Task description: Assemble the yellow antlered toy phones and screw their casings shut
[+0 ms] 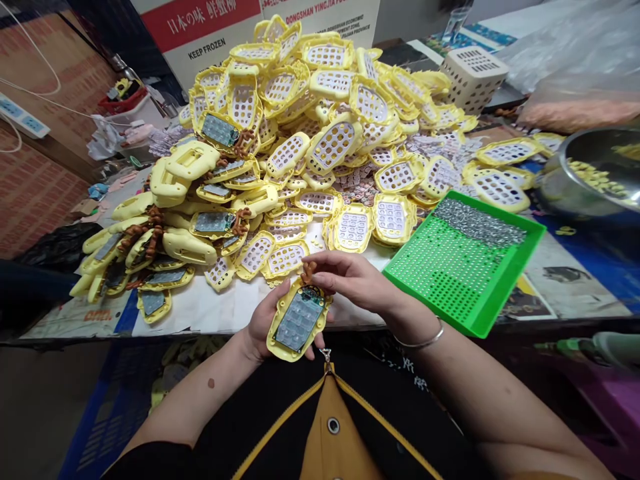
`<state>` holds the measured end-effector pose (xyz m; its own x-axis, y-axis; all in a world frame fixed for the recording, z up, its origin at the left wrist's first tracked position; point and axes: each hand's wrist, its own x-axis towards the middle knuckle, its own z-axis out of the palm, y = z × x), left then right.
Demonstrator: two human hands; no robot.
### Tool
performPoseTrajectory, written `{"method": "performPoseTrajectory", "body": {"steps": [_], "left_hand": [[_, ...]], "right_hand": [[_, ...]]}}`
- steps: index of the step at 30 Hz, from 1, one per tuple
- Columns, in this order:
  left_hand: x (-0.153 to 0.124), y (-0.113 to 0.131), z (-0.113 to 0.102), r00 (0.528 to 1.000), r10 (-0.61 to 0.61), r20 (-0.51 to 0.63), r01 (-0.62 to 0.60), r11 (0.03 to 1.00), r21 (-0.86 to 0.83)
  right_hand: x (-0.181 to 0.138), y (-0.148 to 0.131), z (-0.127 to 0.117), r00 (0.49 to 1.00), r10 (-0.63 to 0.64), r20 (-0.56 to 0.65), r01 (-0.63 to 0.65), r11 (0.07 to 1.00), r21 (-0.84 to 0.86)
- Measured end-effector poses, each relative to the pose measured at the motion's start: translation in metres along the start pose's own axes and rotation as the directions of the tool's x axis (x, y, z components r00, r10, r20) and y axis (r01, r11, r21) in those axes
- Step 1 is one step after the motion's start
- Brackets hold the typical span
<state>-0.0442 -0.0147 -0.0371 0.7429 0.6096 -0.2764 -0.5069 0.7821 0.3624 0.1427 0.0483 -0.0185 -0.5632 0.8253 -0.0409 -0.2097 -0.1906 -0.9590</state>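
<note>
My left hand [261,325] is closed around a yellow toy casing [271,339], low in front of my body at the table's edge. Inside the casing lies a grey keypad sheet [300,319], with a bit of green circuit board at its upper end. My right hand [353,279] reaches over that upper end, its fingers pinching at a brown knobbly piece [309,269]. The fingertips partly hide how this piece sits on the casing. Just beyond, yellow casings with white button sheets [353,228] lie on the table.
A large heap of yellow casings [333,143] fills the table's middle. Casings with grey sheets and brown pieces [215,222] are stacked at left. To the right stand a green tray [430,277] with small metal parts, a metal bowl [565,180] and a perforated beige basket [473,80].
</note>
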Motion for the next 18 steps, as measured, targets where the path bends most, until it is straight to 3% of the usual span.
{"method": "performPoseTrajectory", "body": {"steps": [3, 6, 10, 12, 14, 16, 18], "left_hand": [[0.0003, -0.0018, -0.0031, 0.999, -0.002, -0.035, 0.002, 1.000, 0.008], [-0.0003, -0.0026, -0.0052, 0.998, -0.008, -0.064, 0.010, 1.000, 0.021], [0.0003, -0.0031, -0.0061, 0.997, -0.054, -0.052, 0.056, 0.998, 0.037], [0.0016, -0.0032, -0.0068, 0.997, -0.057, -0.060, 0.060, 0.997, 0.044], [0.0030, -0.0033, -0.0075, 0.995, -0.040, -0.087, 0.046, 0.997, 0.065], [0.0038, -0.0034, -0.0077, 0.992, -0.006, -0.125, 0.020, 0.994, 0.112], [0.0039, -0.0036, -0.0071, 0.986, 0.028, -0.165, 0.001, 0.985, 0.172]], "right_hand": [[0.0013, 0.0008, 0.0049, 0.999, 0.046, -0.022, -0.044, 0.996, 0.079], [-0.0003, 0.0016, 0.0037, 0.997, -0.012, -0.081, 0.014, 1.000, 0.022], [-0.0036, 0.0018, -0.0024, 0.998, -0.055, 0.023, 0.056, 0.997, -0.059], [-0.0050, 0.0010, -0.0024, 1.000, -0.028, 0.005, 0.028, 0.997, -0.076], [-0.0062, -0.0014, 0.0003, 0.997, -0.054, -0.057, 0.040, 0.975, -0.217], [-0.0065, -0.0046, 0.0036, 0.981, -0.160, -0.112, 0.094, 0.890, -0.447], [-0.0046, -0.0058, 0.0050, 0.966, -0.227, -0.127, 0.115, 0.810, -0.574]]}}
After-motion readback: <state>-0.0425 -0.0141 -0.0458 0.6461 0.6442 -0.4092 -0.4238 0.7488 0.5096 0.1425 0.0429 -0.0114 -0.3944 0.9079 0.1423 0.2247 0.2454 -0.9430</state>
